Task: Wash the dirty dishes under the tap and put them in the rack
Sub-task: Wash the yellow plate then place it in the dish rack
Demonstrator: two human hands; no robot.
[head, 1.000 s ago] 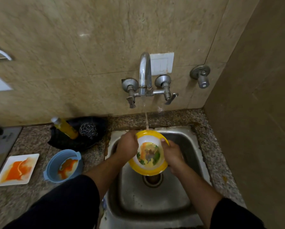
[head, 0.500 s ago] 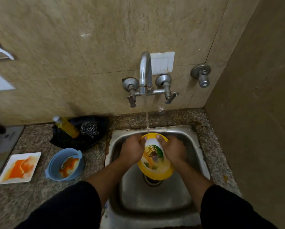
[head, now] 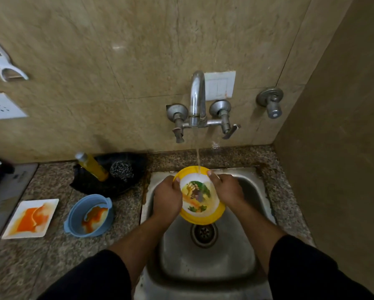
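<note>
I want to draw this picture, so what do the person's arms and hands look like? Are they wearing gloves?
No gloves. The left hand and right hand are bare, with no rings, watch or bracelets showing. Both forearms are bare too. Black sleeves cover the upper arms, pushed up around the elbows. The sleeves look plain, with no pattern or writing.

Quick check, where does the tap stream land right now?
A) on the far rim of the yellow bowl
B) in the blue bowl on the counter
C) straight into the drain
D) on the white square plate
A: the stream from the tap strikes the yellow bowl at its far rim, held over the sink by the left hand and right hand.
</note>
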